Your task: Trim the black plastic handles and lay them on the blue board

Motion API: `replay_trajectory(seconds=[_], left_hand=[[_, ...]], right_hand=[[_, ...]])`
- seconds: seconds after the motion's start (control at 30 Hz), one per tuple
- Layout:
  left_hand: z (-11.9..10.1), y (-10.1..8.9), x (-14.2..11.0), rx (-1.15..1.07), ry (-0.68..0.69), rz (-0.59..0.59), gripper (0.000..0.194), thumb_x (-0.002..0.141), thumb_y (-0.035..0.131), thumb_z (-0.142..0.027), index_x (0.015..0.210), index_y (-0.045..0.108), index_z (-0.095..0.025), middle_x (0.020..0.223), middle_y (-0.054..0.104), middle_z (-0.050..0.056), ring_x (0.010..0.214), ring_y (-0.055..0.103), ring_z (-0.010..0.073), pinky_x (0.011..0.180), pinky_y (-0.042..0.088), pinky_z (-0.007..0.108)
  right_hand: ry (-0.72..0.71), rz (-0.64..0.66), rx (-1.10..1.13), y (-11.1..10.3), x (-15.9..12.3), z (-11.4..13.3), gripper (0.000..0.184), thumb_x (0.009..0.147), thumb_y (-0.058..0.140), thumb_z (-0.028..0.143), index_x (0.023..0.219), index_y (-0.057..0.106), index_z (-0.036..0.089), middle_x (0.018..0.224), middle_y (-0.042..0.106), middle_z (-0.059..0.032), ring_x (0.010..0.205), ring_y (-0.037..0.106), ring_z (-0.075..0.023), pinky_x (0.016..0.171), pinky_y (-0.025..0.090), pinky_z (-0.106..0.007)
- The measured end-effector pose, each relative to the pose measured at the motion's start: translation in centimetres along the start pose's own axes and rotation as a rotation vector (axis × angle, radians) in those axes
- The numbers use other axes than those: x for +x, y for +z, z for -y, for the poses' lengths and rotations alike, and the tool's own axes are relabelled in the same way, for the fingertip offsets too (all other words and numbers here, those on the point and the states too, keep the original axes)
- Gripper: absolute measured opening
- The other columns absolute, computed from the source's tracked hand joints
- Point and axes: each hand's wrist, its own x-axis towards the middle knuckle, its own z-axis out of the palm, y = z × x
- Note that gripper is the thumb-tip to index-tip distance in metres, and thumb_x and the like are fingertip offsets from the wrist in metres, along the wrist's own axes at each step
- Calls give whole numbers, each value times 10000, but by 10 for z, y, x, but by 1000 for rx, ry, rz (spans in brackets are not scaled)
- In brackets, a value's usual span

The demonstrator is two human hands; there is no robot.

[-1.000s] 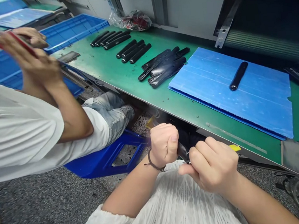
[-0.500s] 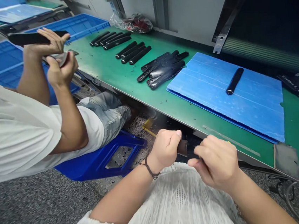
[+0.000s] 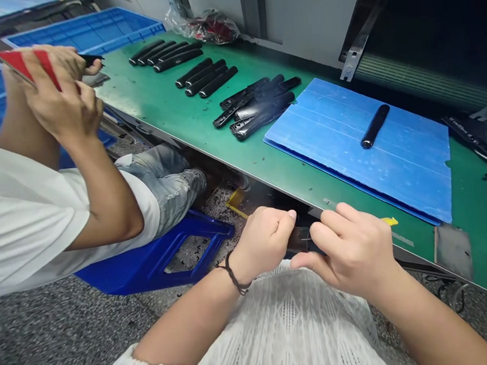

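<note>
My left hand [image 3: 264,241] is closed round a dark plastic piece [image 3: 297,240], and only its short end shows past my thumb. Facing it, my right hand [image 3: 355,249] is curled, with its thumb stretched out just below that end. From behind the right knuckles pokes the yellow end of a tool [image 3: 390,222]; the rest lies hidden in the fist. Both hands are in front of my body at the bench edge. One long black plastic handle-like part [image 3: 375,127] rests on a blue corrugated sheet [image 3: 329,134] beyond them.
The green bench [image 3: 240,151] carries rows of black parts [image 3: 207,78] and a loose pile [image 3: 262,106]. A grey pad [image 3: 453,251] sits at its front edge. On my left a co-worker's hand [image 3: 63,99] holds something red. Blue crates [image 3: 83,37] and a blue stool [image 3: 156,260] stand nearby.
My right hand has moved left, close to the dark piece, and more of the yellow tool end shows. The co-worker's hands have shifted left, with a red surface now in view.
</note>
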Motion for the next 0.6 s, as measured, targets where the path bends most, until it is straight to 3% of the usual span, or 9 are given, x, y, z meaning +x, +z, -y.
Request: replay_trajectory(seconds=[0.17, 0.37, 0.5, 0.57, 0.6], left_hand=[[0, 1, 0, 56, -57, -3, 565, 1029, 390, -449, 528, 329, -195, 507, 383, 19, 488, 323, 132, 532, 153, 341], [-7, 5, 2, -74, -164, 113, 595, 1038, 358, -458, 503, 394, -198, 499, 437, 9, 508, 368, 131, 552, 241, 334], [-7, 1, 4, -348, -242, 298, 558, 1019, 390, -448, 514, 370, -212, 427, 363, -33, 450, 324, 111, 519, 267, 305], [-5, -2, 3, -489, -233, 470, 540, 1013, 391, -448, 523, 369, -220, 385, 339, -42, 400, 302, 104, 488, 259, 295], [-4, -3, 3, -560, -226, 576, 531, 1009, 393, -443, 526, 362, -223, 373, 331, -44, 379, 285, 100, 469, 242, 291]], right_hand=[[-38, -98, -92, 5, -5, 1, 542, 1023, 513, 629, 659, 513, 228, 590, 412, -8, 635, 288, -174, 562, 166, -346], [-166, -259, -214, 18, -11, -3, 461, 977, 630, 594, 718, 595, 214, 589, 443, 5, 611, 309, -157, 561, 148, -356], [-280, -324, 42, 20, -11, -8, 240, 964, 701, 344, 796, 606, 201, 603, 478, 20, 593, 355, -141, 559, 183, -343], [-227, -263, 251, 16, -11, -13, 23, 972, 644, 196, 962, 632, 179, 675, 550, 3, 630, 431, -146, 579, 240, -329], [-180, -213, 342, 14, -10, -16, 52, 987, 617, 189, 1034, 628, 169, 709, 567, -8, 650, 451, -150, 593, 264, -322]])
